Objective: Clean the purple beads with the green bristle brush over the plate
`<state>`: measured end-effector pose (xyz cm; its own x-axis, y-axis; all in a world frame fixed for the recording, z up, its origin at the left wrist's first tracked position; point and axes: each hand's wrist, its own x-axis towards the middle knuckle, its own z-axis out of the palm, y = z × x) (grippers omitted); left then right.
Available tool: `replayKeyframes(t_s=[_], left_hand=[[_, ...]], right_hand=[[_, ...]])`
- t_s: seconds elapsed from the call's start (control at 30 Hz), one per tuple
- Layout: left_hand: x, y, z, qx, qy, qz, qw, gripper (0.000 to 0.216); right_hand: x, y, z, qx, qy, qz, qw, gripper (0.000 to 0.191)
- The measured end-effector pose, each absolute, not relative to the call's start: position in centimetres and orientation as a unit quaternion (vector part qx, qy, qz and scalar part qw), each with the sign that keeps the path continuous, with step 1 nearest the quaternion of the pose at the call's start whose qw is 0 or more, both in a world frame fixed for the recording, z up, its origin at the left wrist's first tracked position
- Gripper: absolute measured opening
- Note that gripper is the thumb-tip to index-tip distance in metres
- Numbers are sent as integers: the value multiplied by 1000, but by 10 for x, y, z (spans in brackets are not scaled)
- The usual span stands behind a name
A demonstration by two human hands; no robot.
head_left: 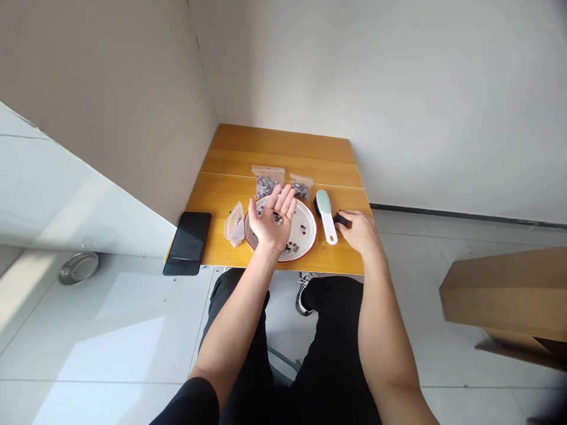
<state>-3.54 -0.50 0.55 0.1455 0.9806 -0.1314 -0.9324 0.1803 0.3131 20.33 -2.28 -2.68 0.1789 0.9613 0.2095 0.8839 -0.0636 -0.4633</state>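
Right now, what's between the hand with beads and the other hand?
A white-and-green brush lies between the left hand and right hand, beside the plate; the head view shows it.

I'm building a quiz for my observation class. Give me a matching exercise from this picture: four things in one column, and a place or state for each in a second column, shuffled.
1. phone
2. left hand
3. right hand
4. plate

A. red-rimmed, loose beads lying on it
B. palm up, beads in it
C. dark screen, at the table's front left corner
D. fingers on a small dark object beside the white-handled brush

Pairs: 1-C, 2-B, 3-D, 4-A.
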Motion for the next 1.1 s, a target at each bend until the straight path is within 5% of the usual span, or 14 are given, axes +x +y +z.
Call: replayKeyframes(t_s=[0.13,0.33,0.67,1.1], left_hand=[[-35,-4,5,78,153,633,755,74],[-31,-4,5,71,146,622,766,75],[-26,-10,8,117,139,619,764,75],[-30,5,9,67,137,644,750,79]], right_hand=[[202,-25,-19,-740,-612,51,273,31],[153,-28,9,-640,-591,58,488,33],[86,-28,21,-497,-808,83,304,30],[83,-15,45,-503,-824,115,233,26]])
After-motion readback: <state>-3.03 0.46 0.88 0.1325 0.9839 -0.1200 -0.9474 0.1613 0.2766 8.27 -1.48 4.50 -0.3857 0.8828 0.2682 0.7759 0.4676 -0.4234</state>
